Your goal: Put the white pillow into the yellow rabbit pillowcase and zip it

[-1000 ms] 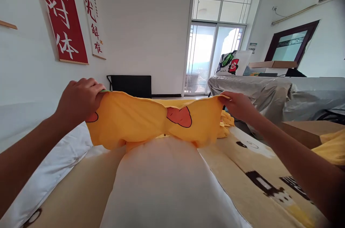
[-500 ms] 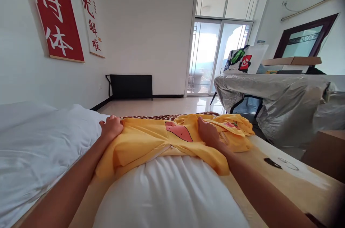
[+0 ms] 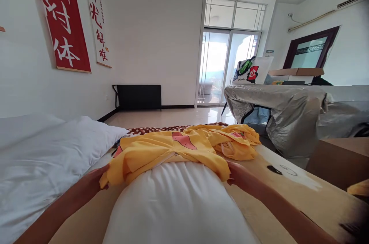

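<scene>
A white pillow [image 3: 178, 201] lies lengthwise in front of me on the bed. A yellow pillowcase [image 3: 161, 151] with orange carrot prints covers its far end, bunched up there. My left hand [image 3: 96, 180] grips the left edge of the pillowcase opening, fingers hidden under the cloth. My right hand [image 3: 240, 176] grips the right edge of the opening beside the pillow. More yellow cloth [image 3: 236, 142] is heaped beyond the pillow's far right.
A second white pillow [image 3: 40, 155] lies at the left. The bed has a yellow printed sheet [image 3: 288, 186]. To the right stands a table under a silver cover [image 3: 288, 101] with boxes on it. Red banners [image 3: 62, 17] hang on the left wall.
I held the pillowcase up in the air, then laid it over the pillow's far end. My hands have since slid back toward me along its two sides, to the near corners.
</scene>
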Available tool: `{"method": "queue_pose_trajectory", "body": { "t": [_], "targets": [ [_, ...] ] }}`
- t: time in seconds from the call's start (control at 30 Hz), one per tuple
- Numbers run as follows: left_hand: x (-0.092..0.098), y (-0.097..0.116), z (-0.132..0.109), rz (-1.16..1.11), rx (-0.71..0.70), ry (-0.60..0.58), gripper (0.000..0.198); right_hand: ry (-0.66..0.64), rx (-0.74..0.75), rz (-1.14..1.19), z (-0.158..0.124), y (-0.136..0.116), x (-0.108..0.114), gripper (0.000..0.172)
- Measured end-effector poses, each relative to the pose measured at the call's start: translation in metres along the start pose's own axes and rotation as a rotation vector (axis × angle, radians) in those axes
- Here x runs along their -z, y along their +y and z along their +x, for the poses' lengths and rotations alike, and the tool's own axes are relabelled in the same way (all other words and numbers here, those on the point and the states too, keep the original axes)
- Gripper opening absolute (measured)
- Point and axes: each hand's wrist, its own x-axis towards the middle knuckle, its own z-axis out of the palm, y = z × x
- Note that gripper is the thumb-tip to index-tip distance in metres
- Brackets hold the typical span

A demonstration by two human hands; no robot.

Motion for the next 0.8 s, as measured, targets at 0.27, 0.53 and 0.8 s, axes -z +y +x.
{"method": "queue_pose_trajectory", "body": {
  "t": [0.27,0.53,0.8],
  "targets": [
    [-0.023,0.006,-0.033,-0.267,-0.192,0.424,0.043,0.238,0.126,0.124,-0.042,-0.018,-0.021,0.025],
    [-0.025,0.026,-0.031,-0.336,-0.414,0.574,0.040,0.467,0.468,0.057,-0.037,-0.011,-0.026,0.034],
    [-0.021,0.028,-0.016,0.016,-0.438,0.676,0.035,0.627,0.540,-0.068,-0.013,-0.018,-0.019,0.036]
  ]
}}
